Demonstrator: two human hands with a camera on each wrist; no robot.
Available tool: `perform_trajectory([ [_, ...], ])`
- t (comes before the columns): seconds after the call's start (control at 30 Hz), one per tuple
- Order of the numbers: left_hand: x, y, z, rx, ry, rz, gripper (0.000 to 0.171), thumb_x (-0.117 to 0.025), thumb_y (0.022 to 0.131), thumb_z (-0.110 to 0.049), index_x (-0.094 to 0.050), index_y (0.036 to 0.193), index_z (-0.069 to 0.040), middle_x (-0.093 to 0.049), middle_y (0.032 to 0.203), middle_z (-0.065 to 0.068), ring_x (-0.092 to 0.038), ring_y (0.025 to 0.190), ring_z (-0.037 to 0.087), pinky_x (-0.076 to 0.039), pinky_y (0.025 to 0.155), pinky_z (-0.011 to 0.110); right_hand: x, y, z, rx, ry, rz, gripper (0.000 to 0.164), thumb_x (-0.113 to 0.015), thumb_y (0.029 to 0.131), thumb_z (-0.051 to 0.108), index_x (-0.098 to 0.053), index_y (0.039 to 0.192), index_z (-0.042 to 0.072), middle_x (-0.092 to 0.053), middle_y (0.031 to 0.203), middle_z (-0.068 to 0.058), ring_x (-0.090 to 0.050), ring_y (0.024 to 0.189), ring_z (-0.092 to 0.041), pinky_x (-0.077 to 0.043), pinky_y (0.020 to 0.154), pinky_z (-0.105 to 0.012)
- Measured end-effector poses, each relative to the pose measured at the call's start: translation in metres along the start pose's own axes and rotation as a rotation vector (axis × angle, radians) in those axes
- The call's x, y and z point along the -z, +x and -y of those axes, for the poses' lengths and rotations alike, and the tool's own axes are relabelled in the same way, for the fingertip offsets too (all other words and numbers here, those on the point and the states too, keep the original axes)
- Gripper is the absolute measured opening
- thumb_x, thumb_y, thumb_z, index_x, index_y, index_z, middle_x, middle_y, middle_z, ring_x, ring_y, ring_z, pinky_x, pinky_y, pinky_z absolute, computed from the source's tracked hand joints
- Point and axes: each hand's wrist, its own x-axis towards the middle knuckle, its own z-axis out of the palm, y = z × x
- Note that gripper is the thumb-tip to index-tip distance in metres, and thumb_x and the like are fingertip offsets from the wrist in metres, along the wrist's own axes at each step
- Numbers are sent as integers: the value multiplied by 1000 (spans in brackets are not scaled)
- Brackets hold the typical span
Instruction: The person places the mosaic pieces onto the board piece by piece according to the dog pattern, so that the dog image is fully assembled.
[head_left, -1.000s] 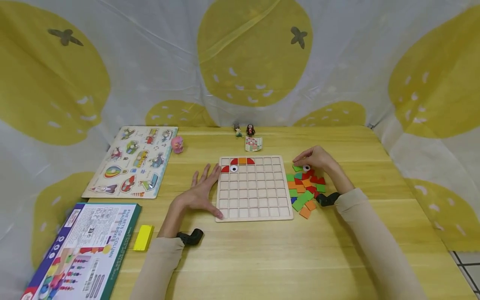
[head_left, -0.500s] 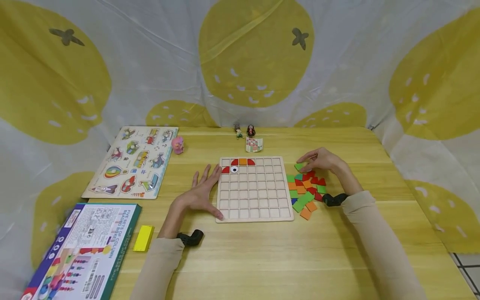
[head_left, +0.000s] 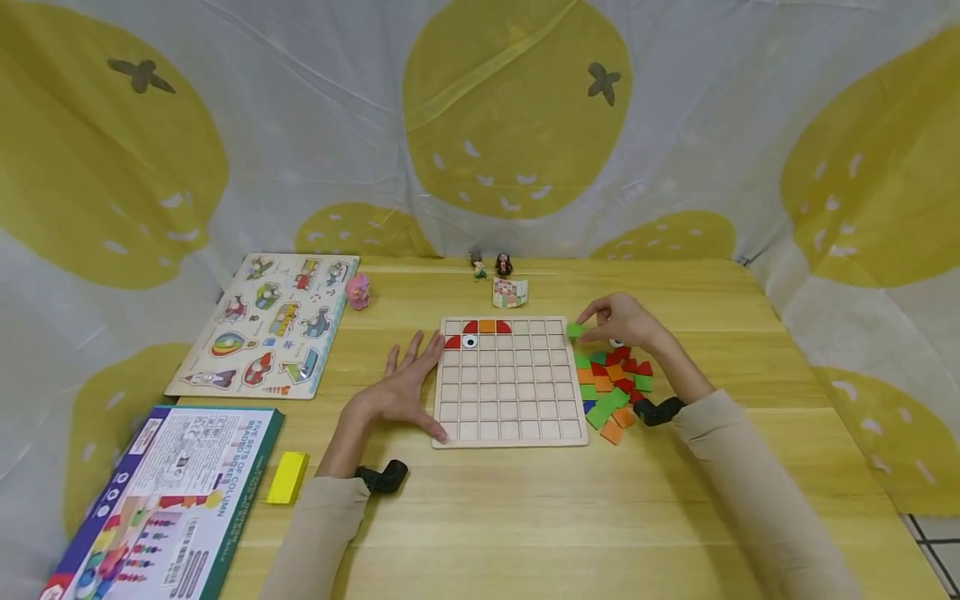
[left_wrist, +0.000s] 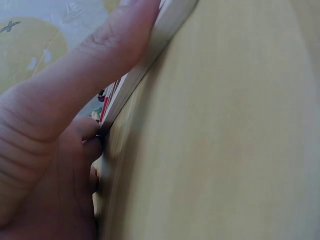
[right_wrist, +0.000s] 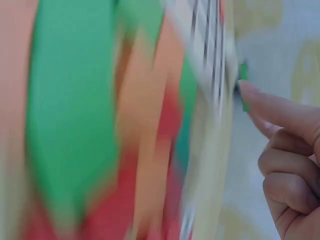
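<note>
The right hand (head_left: 626, 321) pinches a small green tile (head_left: 574, 331) between thumb and fingertips, just off the right edge of the grid board (head_left: 510, 379), level with its upper rows. The left hand (head_left: 401, 387) lies flat with its fingers spread, pressing the board's left edge against the desk (head_left: 525, 517). The loose tile pile (head_left: 611, 383) sits beside the board's right edge. A good placement likely means keeping the tile level, squaring it over one cell beside the red and orange pieces (head_left: 485, 325), then letting go only once it is seated.
</note>
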Motion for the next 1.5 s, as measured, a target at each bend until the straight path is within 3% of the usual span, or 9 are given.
perform_trajectory([
  [0.17,-1,5,-4,0,19,-5,151,-87,46,-65,2,156,-12,5,165,5,15,150,36,14,115,64,-45,12,53,36,81,32,22,-81,77,23,-75,97,16,-43,60,1,-33,55,-14,-32,53,-26],
  [0.43,-2,10,-7,-13,37,6,150,-87,47,-65,2,156,-13,6,165,5,16,149,38,13,114,66,-109,40,100,76,111,-10,23,-87,70,19,-77,89,10,-53,60,2,-42,54,-10,-32,49,-21],
  [0.63,-3,12,-9,-30,28,5,149,-86,48,-64,2,156,-12,6,165,5,16,149,38,13,114,66,-119,46,104,64,86,-74,22,-88,67,18,-77,85,11,-66,73,-3,-50,59,-12,-37,51,-21],
  [0.8,-4,13,-7,-30,28,0,149,-87,49,-63,2,156,-12,6,165,6,15,149,39,13,114,66,-121,48,102,94,110,-58,21,-87,70,18,-79,89,11,-73,91,-3,-48,63,-11,-38,55,-20],
  [0.97,-4,12,-6,-24,27,9,148,-86,50,-64,3,156,-13,8,165,4,17,149,37,13,114,64,-124,50,104,102,133,-30,22,-85,72,16,-79,92,10,-74,92,-7,-46,61,-10,-37,56,-20],
  [1.1,-4,12,-5,-13,25,15,148,-86,50,-65,4,156,-14,9,165,2,17,150,35,14,115,63,-120,49,103,114,152,12,24,-83,75,14,-78,98,10,-68,75,-5,-43,56,-10,-35,53,-21],
  [1.2,-4,12,-5,-4,19,18,149,-86,49,-65,4,156,-14,8,165,2,18,150,35,14,115,62,-105,43,96,137,145,21,30,-80,79,15,-75,108,11,-51,58,-1,-36,51,-10,-30,50,-21],
  [1.3,-3,12,-5,7,6,15,150,-87,48,-65,4,156,-15,8,165,3,18,150,35,15,116,61,-78,26,81,132,134,-17,32,-76,83,18,-73,114,12,-38,56,0,-29,51,-12,-25,49,-23],
  [1.5,-2,10,-3,22,17,12,150,-85,47,-67,5,156,-17,10,165,0,19,150,33,16,116,59,-16,-20,22,-5,113,-80,29,-74,85,20,-73,113,11,-33,55,2,-27,47,-12,-27,45,-25],
])
